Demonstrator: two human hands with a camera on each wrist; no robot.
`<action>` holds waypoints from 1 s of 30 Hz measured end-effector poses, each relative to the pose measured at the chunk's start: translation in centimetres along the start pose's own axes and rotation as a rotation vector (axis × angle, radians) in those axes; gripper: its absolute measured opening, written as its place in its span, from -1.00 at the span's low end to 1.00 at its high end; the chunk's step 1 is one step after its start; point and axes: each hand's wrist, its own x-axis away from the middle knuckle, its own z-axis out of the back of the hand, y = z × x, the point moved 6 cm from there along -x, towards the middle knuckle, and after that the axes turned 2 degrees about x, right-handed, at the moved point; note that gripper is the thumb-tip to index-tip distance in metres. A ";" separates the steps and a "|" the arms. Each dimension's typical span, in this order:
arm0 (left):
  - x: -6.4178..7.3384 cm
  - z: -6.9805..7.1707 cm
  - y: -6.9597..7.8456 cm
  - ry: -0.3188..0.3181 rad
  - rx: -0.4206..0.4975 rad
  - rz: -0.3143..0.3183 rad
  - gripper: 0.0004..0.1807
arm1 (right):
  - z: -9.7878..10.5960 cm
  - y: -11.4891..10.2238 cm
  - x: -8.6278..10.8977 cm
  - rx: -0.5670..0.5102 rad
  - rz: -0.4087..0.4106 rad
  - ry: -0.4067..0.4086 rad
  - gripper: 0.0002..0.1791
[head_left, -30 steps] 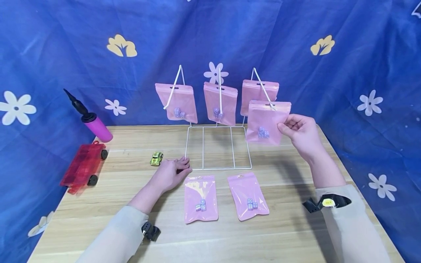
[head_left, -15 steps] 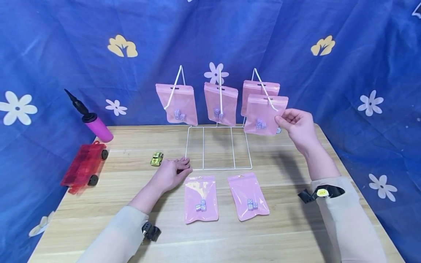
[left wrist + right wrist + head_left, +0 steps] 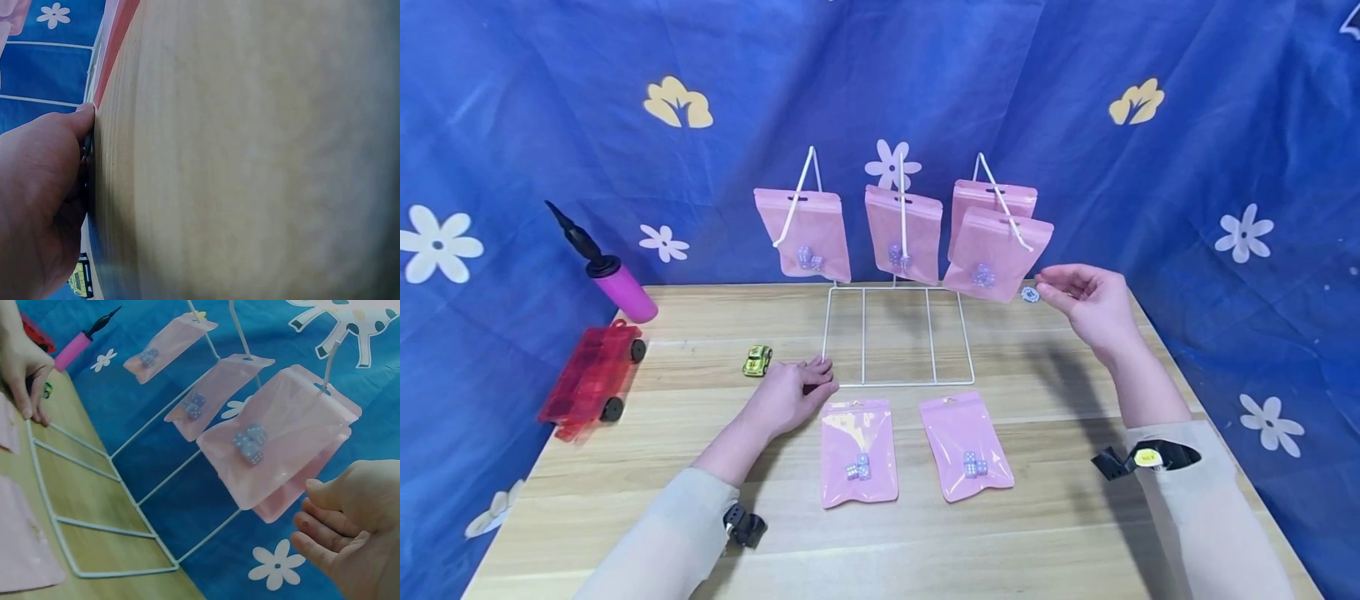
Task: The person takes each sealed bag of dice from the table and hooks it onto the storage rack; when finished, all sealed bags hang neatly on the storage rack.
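A white wire rack (image 3: pixel 931 337) holds pink zip bags of dice on its prongs. The left bag (image 3: pixel 808 233) and middle bag (image 3: pixel 904 233) hang singly. On the right prong, a front bag (image 3: pixel 992 258) partly covers a rear bag (image 3: pixel 992 198). My right hand (image 3: pixel 1093 308) is beside the front bag, fingers loosely bent and holding nothing; the right wrist view shows a gap between them. My left hand (image 3: pixel 790 396) rests at the rack base's front left corner, fingers and thumb touching the wire. Two more dice bags, one left (image 3: pixel 859 442) and one right (image 3: pixel 966 442), lie before the rack.
A small yellow-green toy car (image 3: pixel 757 361) is left of the rack. Farther left lie a red transparent wheeled toy (image 3: pixel 591 379) and a magenta hand pump (image 3: pixel 625 292). A small round chip (image 3: pixel 1030 294) is near the table's back edge. Blue patterned cloth surrounds the table.
The front right bag has risen and slid back along the prong, and now hangs tilted. My right hand has let go of it and drawn away rightward. My left hand has stayed put.
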 end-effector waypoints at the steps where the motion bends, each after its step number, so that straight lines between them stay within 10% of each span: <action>1: 0.0 0.0 0.0 0.001 0.000 -0.001 -0.70 | 0.0 0.2 0.3 0.013 -0.004 -0.016 -0.67; 30: 0.0 0.1 0.2 -0.011 -0.009 0.005 -0.70 | -4.0 7.5 10.0 0.046 -0.196 -0.306 -0.67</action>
